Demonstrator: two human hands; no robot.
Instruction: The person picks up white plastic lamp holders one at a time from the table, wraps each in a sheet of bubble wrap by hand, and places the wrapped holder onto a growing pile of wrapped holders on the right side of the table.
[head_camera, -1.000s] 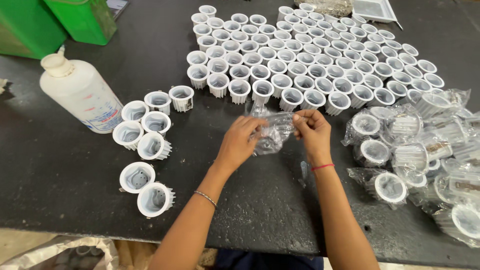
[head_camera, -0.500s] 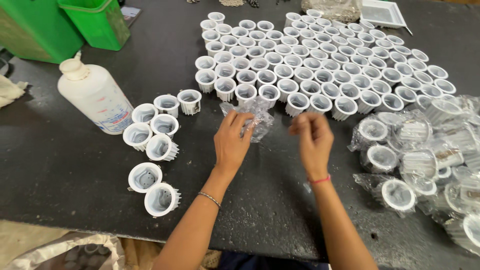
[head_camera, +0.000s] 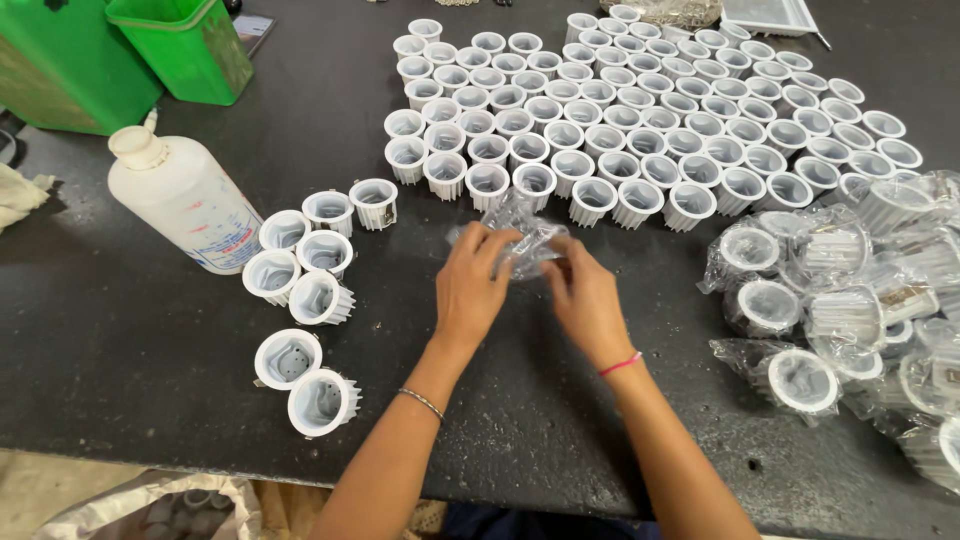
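- While both of my hands work at its middle, the black table (head_camera: 130, 340) spreads widest of all, its near edge running along the bottom and bare dark surface lying open between my forearms and the cups on the left.
- Next in size, the block of white ribbed cups (head_camera: 640, 130) stands upright in close rows across the far side, mouths up and open, the nearest row just beyond my fingers.
- To my right, a heap of bagged cups (head_camera: 850, 300) lies in clear plastic, each wrapper holding one white cup, tipped at odd angles and reaching the right edge.
- At the far left corner, two green bins (head_camera: 120, 50) stand side by side; I cannot see inside them.
- Near them a white plastic bottle (head_camera: 180, 200) lies tilted, cap pointing up-left; its contents do not show.
- Beside the bottle, a small cluster of loose cups (head_camera: 305, 265) sits, some upright, some on their sides, two more apart toward the near edge.
- My left hand (head_camera: 470, 285) curls its fingers closed onto the clear plastic wrapper (head_camera: 525, 235), which sits just short of the nearest cup row.
- My right hand (head_camera: 585, 300) pinches the same wrapper from the other side, fingers bent tight.
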